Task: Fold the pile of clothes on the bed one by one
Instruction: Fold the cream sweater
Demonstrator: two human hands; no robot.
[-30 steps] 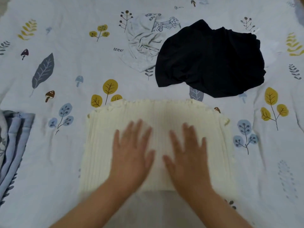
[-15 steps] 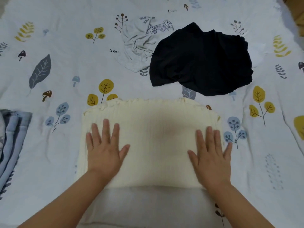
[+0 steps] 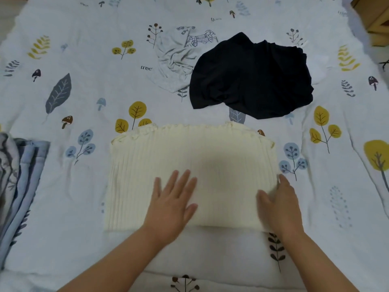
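- Cream top (image 3: 189, 157): ribbed knit, folded into a rough rectangle, lies flat on the bed (image 3: 84, 207) at centre-near, ruffled edge on the far side.
- Left hand (image 3: 171, 199): palm down on the cream top, left of its middle, near the near edge. Fingers straight and slightly spread, so the grip is apart, pressing flat, holding nothing.
- Right hand (image 3: 280, 203): at the cream top's right edge, near the near-right corner. Thumb lies on top of the fabric, fingers sit along or under the edge. Looks like the grip is clamped on that edge, with the cloth lifted a little at the hand. Fingertips are hidden, some blur.
- Both forearms enter from the bottom of the view, bare.
- Black garment (image 3: 252, 76): crumpled, unfolded, on the bed beyond the cream top, right of centre. Apart from the cream top, a narrow strip of sheet between them.
- Grey garment (image 3: 179, 60): crumpled, pale, with a line-drawn print near its top. Just left of the black garment, touching it; the black one seems to overlap its right edge.
- Blue stack (image 3: 19, 175): folded blue and grey striped cloth at the left edge of the view, well apart from the cream top, partly cut off by the frame.
- Bed cover: white, printed with leaves, trees and mushrooms, the word "tree" readable near the grey garment.
- Brown furniture corner (image 3: 374, 20) at top right, past the bed; cannot tell what it is.
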